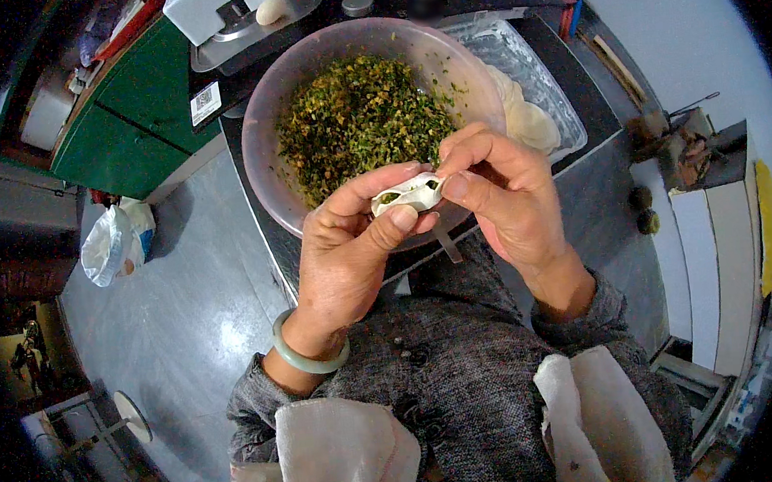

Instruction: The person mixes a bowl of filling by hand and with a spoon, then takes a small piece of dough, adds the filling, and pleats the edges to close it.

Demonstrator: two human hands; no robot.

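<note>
My left hand (pixel 359 236) and my right hand (pixel 502 194) hold a partly closed dumpling (pixel 408 196) between them, over the near rim of a large translucent plastic bowl (pixel 265 116). Two gaps in the folded dough show green filling. The left thumb and fingers support its body; the right thumb and index finger pinch its right end. Chopped green and yellow filling (pixel 365 116) lies in the bowl. Right of the bowl, round dough wrappers (pixel 531 123) lie partly in a floury plastic tray (pixel 548 78), some hidden behind the bowl.
A metal tray (pixel 212 56) at the back left holds an egg (pixel 271 11) beside a white box (pixel 196 14). Two round metal lids (pixel 357 4) stand beyond the bowl. A plastic bag (pixel 108 248) sits on the floor at left. A strip-like handle (pixel 448 245) shows below the bowl.
</note>
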